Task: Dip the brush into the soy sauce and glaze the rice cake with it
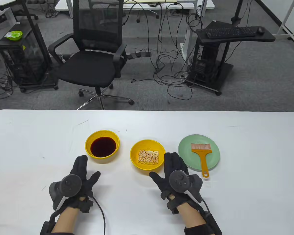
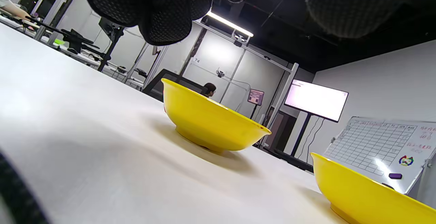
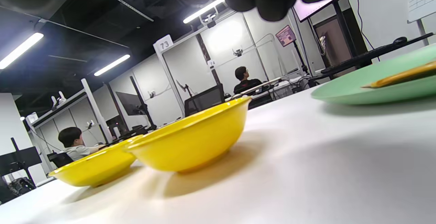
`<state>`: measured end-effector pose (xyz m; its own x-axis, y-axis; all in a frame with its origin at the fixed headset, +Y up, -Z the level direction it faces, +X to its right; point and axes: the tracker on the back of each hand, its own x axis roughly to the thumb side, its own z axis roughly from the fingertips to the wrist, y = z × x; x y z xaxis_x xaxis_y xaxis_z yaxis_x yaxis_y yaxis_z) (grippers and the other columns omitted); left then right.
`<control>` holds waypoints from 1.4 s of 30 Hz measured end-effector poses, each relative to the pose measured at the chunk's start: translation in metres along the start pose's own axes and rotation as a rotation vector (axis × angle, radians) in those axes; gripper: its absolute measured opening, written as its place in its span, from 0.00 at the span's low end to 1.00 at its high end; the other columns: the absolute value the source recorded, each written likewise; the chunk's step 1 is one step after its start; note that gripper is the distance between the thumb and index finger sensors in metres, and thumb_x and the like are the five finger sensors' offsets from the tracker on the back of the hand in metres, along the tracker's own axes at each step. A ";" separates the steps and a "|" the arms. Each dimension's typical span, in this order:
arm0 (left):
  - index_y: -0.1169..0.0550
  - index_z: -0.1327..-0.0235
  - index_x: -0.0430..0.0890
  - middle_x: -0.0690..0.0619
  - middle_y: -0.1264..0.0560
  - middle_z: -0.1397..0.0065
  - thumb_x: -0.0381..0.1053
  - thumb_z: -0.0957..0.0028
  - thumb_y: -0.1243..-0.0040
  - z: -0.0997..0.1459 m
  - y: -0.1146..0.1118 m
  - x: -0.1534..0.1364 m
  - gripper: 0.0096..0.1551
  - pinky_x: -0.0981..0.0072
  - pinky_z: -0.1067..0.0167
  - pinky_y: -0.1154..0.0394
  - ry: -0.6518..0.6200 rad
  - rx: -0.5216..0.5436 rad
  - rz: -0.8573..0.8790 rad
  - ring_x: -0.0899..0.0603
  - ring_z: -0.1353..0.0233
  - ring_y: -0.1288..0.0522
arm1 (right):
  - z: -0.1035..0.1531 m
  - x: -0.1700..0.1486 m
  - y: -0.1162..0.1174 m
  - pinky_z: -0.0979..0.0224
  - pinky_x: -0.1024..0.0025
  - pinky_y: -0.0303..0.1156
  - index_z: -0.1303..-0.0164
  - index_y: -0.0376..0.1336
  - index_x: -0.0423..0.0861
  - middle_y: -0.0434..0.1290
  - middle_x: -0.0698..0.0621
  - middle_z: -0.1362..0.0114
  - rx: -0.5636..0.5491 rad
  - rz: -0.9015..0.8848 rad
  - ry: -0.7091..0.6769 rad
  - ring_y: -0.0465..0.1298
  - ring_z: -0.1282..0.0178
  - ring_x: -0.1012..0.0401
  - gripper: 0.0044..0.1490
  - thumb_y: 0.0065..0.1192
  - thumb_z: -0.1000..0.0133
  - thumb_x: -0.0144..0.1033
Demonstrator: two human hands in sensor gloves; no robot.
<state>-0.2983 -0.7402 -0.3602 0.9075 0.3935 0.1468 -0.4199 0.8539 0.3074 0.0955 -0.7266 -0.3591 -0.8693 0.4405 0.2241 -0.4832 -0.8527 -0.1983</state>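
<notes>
Lying bristles-away on the green plate (image 1: 212, 159), toward the right part of the tabletop (image 1: 259, 186): the orange-handled brush (image 1: 201, 155), its handle end poking just past the plate's near rim, untouched. Sitting left of that plate, near the middle of the tabletop: the yellow bowl with the rice cake (image 1: 137, 162), the rectangular rice cake (image 1: 148, 157) lying flat inside. Standing further left and slightly farther from the near edge: the yellow bowl of soy sauce (image 1: 88, 146), filled with dark soy sauce (image 1: 103, 146). All three dishes standing apart, none touching.

Resting palm-down on the tabletop, just nearer than the rice cake bowl and between it and the green plate: the right hand (image 1: 175, 177), fingers stretched forward, released, grasping nothing. Lying likewise flat near the soy sauce bowl's near-left side: the left hand (image 1: 79, 177), fingers spread, released, grasping nothing. Riding on the back of each hand: a dark tracker (image 1: 69, 184).

Showing in the left wrist view, low over the tabletop: the soy sauce bowl (image 2: 211, 122) ahead and the other yellow bowl (image 2: 361, 193) at the right. Showing in the right wrist view: both yellow bowls (image 3: 190, 139) at the left and the green plate (image 3: 371, 86) with the brush handle (image 3: 402, 76) at the right.

Standing beyond the far edge: a black office chair (image 1: 93, 56) and a black stand carrying a keyboard (image 1: 231, 31).
</notes>
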 end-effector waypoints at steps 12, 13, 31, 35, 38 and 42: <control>0.42 0.22 0.47 0.38 0.38 0.19 0.70 0.55 0.38 0.000 -0.001 -0.002 0.53 0.44 0.33 0.28 0.011 -0.014 -0.003 0.33 0.27 0.24 | -0.009 -0.046 -0.048 0.26 0.33 0.58 0.17 0.50 0.42 0.53 0.33 0.14 -0.131 0.055 0.198 0.58 0.20 0.31 0.62 0.60 0.48 0.75; 0.42 0.22 0.47 0.39 0.38 0.18 0.71 0.55 0.39 0.000 -0.001 -0.002 0.53 0.44 0.33 0.28 0.010 -0.014 -0.003 0.33 0.27 0.24 | -0.010 -0.053 -0.053 0.26 0.33 0.58 0.17 0.50 0.42 0.53 0.33 0.14 -0.122 0.102 0.232 0.58 0.20 0.31 0.64 0.60 0.49 0.77; 0.42 0.22 0.47 0.38 0.37 0.19 0.71 0.55 0.39 0.000 0.000 -0.002 0.53 0.44 0.33 0.27 0.023 -0.023 -0.003 0.34 0.28 0.23 | -0.009 -0.118 -0.032 0.37 0.44 0.74 0.21 0.57 0.43 0.69 0.37 0.24 0.067 0.331 0.506 0.78 0.35 0.41 0.55 0.78 0.51 0.59; 0.42 0.22 0.47 0.39 0.37 0.19 0.71 0.55 0.39 0.000 -0.001 -0.001 0.53 0.44 0.33 0.27 0.020 -0.031 -0.004 0.34 0.28 0.23 | -0.010 -0.121 -0.028 0.39 0.47 0.76 0.23 0.60 0.44 0.72 0.38 0.26 0.072 0.373 0.516 0.81 0.39 0.45 0.51 0.80 0.52 0.53; 0.42 0.22 0.47 0.39 0.36 0.19 0.71 0.55 0.40 0.000 -0.001 0.000 0.53 0.44 0.34 0.27 0.021 -0.034 -0.005 0.34 0.28 0.22 | -0.011 -0.122 -0.024 0.40 0.49 0.78 0.24 0.61 0.44 0.73 0.39 0.28 0.088 0.381 0.520 0.82 0.41 0.46 0.50 0.81 0.52 0.50; 0.42 0.22 0.47 0.39 0.36 0.19 0.71 0.55 0.40 0.000 -0.001 0.000 0.53 0.44 0.33 0.27 0.022 -0.034 -0.003 0.34 0.28 0.22 | -0.011 -0.123 -0.022 0.43 0.51 0.80 0.27 0.64 0.44 0.76 0.40 0.31 0.071 0.388 0.520 0.85 0.45 0.49 0.43 0.82 0.52 0.43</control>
<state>-0.2978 -0.7413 -0.3606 0.9087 0.3982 0.1253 -0.4175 0.8660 0.2753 0.2119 -0.7594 -0.3930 -0.9248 0.1604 -0.3451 -0.1320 -0.9857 -0.1043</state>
